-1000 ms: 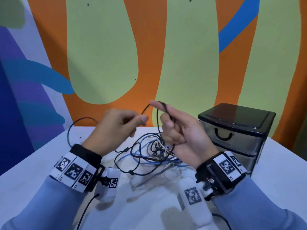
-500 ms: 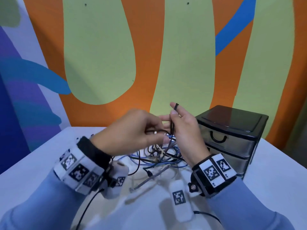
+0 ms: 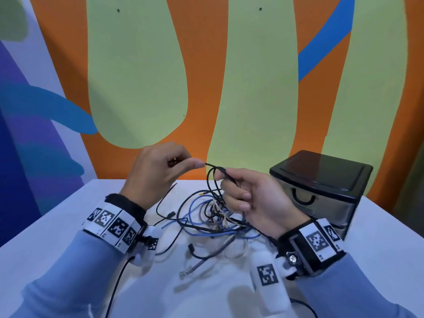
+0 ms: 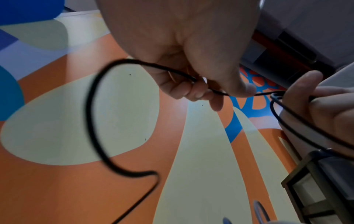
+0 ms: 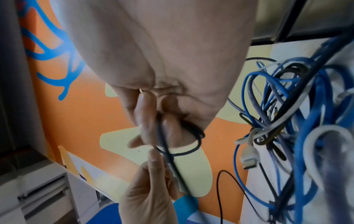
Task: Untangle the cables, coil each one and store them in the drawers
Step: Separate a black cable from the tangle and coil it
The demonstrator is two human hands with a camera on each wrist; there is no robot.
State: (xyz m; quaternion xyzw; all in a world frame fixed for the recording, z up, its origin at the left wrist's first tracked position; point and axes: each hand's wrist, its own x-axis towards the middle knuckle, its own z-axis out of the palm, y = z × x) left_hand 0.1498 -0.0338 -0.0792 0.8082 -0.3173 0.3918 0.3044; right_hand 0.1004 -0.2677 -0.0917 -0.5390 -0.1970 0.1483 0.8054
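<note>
Head view: the left hand has drawn away from the right hand; both pinch the black cable, taut between grips, above the tangle on the desk. Wrist views: apparently a loop hangs from the right grip, so coiling proceeds; drawers closed beside it.

White table: cable tangle, drawer unit.
</note>
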